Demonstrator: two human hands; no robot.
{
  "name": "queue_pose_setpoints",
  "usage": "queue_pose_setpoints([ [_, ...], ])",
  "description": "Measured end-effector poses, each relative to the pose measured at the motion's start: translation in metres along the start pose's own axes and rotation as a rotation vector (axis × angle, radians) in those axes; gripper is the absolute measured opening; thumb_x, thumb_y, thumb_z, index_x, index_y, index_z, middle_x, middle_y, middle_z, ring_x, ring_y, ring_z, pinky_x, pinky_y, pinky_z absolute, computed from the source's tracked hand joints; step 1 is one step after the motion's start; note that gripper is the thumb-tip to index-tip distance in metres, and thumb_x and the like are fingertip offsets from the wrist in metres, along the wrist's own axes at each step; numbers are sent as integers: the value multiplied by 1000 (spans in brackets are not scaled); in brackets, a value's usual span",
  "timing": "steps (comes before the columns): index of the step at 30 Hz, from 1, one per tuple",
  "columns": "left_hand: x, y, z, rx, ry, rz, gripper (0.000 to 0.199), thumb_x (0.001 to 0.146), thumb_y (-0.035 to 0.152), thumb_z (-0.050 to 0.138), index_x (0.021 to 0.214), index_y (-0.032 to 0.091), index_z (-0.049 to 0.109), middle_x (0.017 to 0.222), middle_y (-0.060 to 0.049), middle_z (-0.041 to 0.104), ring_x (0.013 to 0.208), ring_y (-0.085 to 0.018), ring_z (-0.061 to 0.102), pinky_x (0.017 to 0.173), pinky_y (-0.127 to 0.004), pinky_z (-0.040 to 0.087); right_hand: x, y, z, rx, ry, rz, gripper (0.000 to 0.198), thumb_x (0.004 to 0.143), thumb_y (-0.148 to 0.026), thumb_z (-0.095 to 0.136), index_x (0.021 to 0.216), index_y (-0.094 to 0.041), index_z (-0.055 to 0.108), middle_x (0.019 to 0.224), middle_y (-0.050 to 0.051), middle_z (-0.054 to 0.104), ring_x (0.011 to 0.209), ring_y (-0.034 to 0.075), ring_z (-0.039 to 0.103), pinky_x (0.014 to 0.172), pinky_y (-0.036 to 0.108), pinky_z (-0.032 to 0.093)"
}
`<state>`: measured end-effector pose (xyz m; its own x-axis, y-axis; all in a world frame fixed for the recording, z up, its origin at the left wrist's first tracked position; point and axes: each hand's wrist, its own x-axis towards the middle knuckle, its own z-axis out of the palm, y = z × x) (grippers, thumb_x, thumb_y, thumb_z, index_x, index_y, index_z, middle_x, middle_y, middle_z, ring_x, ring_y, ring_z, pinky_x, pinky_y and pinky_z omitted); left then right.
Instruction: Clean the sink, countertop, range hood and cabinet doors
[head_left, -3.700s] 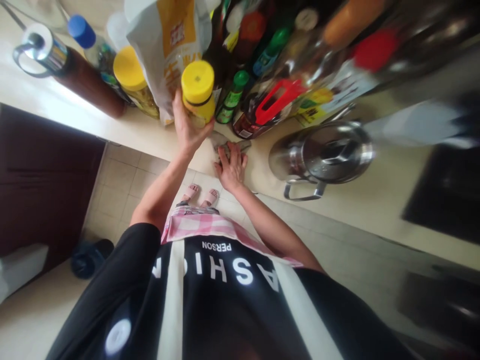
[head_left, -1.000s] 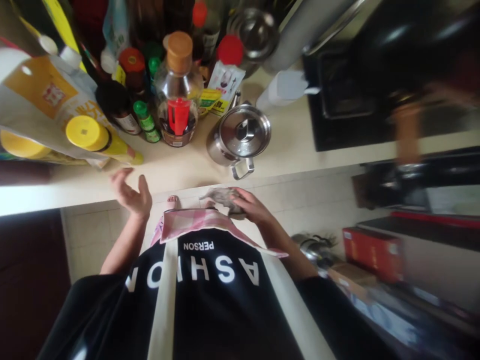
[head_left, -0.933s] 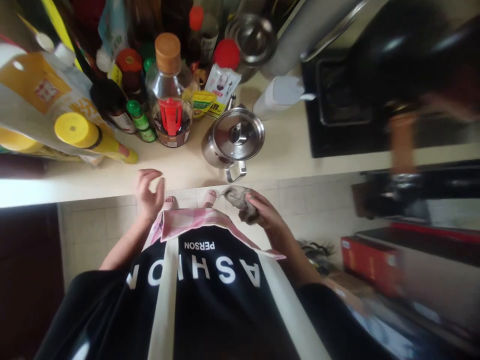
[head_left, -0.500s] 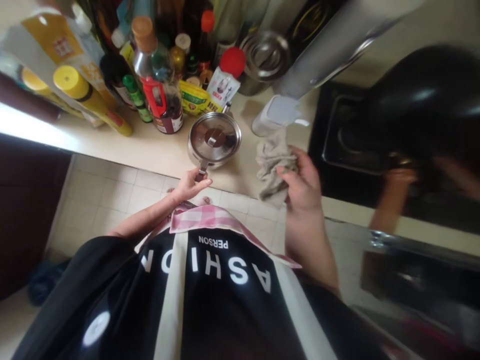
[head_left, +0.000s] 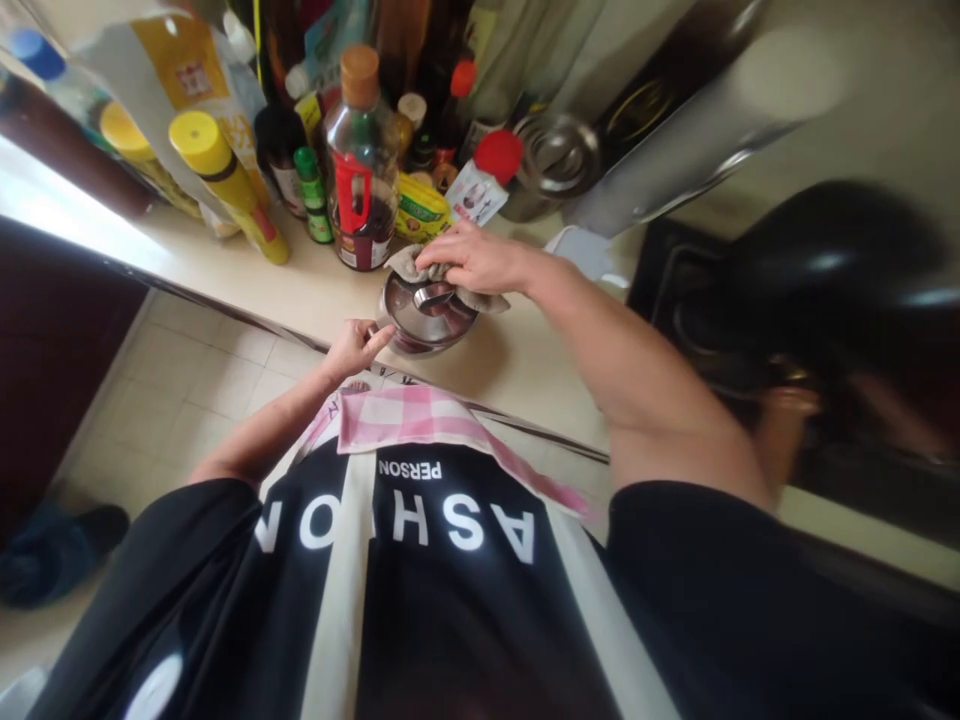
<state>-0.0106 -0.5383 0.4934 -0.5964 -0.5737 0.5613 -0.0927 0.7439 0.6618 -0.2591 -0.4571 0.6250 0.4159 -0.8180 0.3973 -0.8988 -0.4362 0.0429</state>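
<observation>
A small lidded stainless steel pot (head_left: 420, 338) stands on the counter near its front edge. My left hand (head_left: 352, 348) is closed around the pot's handle, which is mostly hidden by the fingers. Across the far side of the lid lies a crumpled grey-beige cloth (head_left: 487, 301), and my right hand (head_left: 484, 258) grips it and presses it there, just behind the lid's metal knob (head_left: 433, 296). Part of the cloth sticks out on both sides of that hand.
Behind the pot stand a red-handled sauce bottle (head_left: 364, 170), a yellow packet (head_left: 421, 207) and a lidded steel canister (head_left: 556, 155). Yellow-capped bottles (head_left: 225, 180) crowd the left. A white container (head_left: 581, 250) sits right, before a black wok (head_left: 832, 270) on the stove.
My right hand has carried the cloth left from beside the white container onto the pot's lid. My left hand stays at the pot's handle. The camera view has shifted slightly.
</observation>
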Motion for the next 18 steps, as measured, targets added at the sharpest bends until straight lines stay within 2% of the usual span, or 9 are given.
queue_pose_setpoints([
  [4,-1,4,8,27,65,-12,72,87,79,64,52,25,33,50,5,28,54,-10,26,52,-29,23,-13,13,-8,-38,-46,-16,37,95,-23,57,121,-28,83,130,-1,80,117,25,67,118,54,40],
  [7,-1,8,9,23,51,-33,69,89,74,66,52,25,33,50,5,29,54,-10,28,53,-30,25,-27,19,-13,-50,-25,-9,34,96,-25,58,118,-28,84,122,0,82,112,25,69,116,54,42],
  [10,-1,9,8,16,14,-40,67,90,72,65,52,25,34,50,5,30,53,-10,28,53,-31,25,-27,18,-16,-56,-15,-3,32,96,-26,60,118,-25,84,114,4,83,107,26,70,107,47,48],
  [13,1,10,6,-4,-34,-32,69,90,74,64,52,25,34,50,4,29,52,-10,27,51,-31,24,-10,5,-16,-87,-42,6,33,97,-25,60,121,-23,82,111,4,83,104,25,70,102,43,49],
  [18,2,12,7,-34,-50,-25,71,90,78,63,52,26,33,47,4,28,51,-10,26,49,-31,21,21,-32,-7,-85,-159,-70,28,100,-30,62,117,-26,83,111,1,83,106,25,66,110,46,47],
])
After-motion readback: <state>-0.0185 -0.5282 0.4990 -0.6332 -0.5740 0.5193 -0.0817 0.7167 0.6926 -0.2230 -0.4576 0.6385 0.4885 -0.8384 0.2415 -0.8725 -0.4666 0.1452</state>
